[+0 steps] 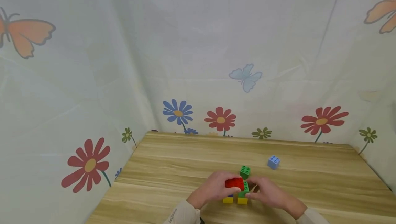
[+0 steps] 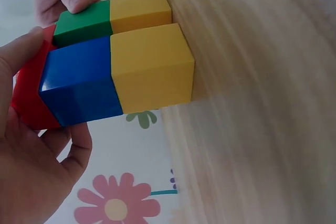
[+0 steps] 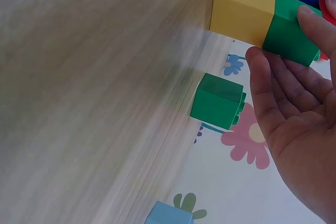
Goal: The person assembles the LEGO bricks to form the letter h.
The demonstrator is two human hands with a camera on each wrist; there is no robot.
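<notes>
My left hand (image 1: 215, 187) grips a red brick (image 1: 234, 183) between thumb and fingers. The red brick lies across the top of a blue brick (image 2: 81, 85), which sits on a yellow brick (image 2: 152, 69). Beside that stack stands a green brick (image 1: 243, 193) on a second yellow brick (image 1: 242, 201). In the head view the red brick leaves some of the green brick's studs showing. My right hand (image 1: 268, 191) holds the green brick from the right, thumb on its near side and fingers round the far side.
Just behind the stacks is a loose green brick (image 1: 245, 171), studs up. Farther back to the right sits a light blue brick (image 1: 273, 162). Everything stands on a wooden table (image 1: 173, 155), with a flowered cloth (image 1: 198, 45) hanging behind and at the sides.
</notes>
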